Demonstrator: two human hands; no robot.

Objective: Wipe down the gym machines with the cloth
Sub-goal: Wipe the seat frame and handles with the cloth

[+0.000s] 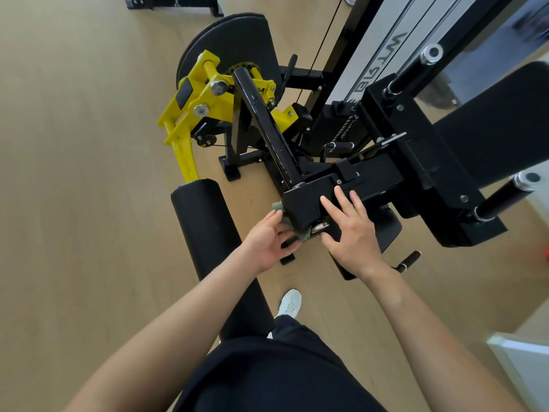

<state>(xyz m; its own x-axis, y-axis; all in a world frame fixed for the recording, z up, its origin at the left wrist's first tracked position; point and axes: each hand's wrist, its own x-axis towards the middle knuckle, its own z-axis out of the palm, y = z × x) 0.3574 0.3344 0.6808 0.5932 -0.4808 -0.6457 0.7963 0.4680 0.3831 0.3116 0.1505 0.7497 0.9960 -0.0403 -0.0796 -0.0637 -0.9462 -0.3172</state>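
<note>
Left grip is cupped round the cloth and presses it to the end face of the black beam; the cloth is mostly hidden btw palm and beam, and only its grey-green edges show above and below the fingers. Right grip lies flat on the beam top, just right of the left grip, fingers straight, holding nothing; prob. it steadies the beam. Step in hand, as I judge: wiping the beam end.

Risks: a metal pin sticks out at the beam's lower corner, just beside the cloth edge; the cloth could catch there, pull out of the left grip and drop to the floor. The tube beyond the left grip looks like a pivoting part; if the right grip leans too hard, sth. may shift and nip the fingers. Also a bare palm may leave marks on the wiped paint.
</note>
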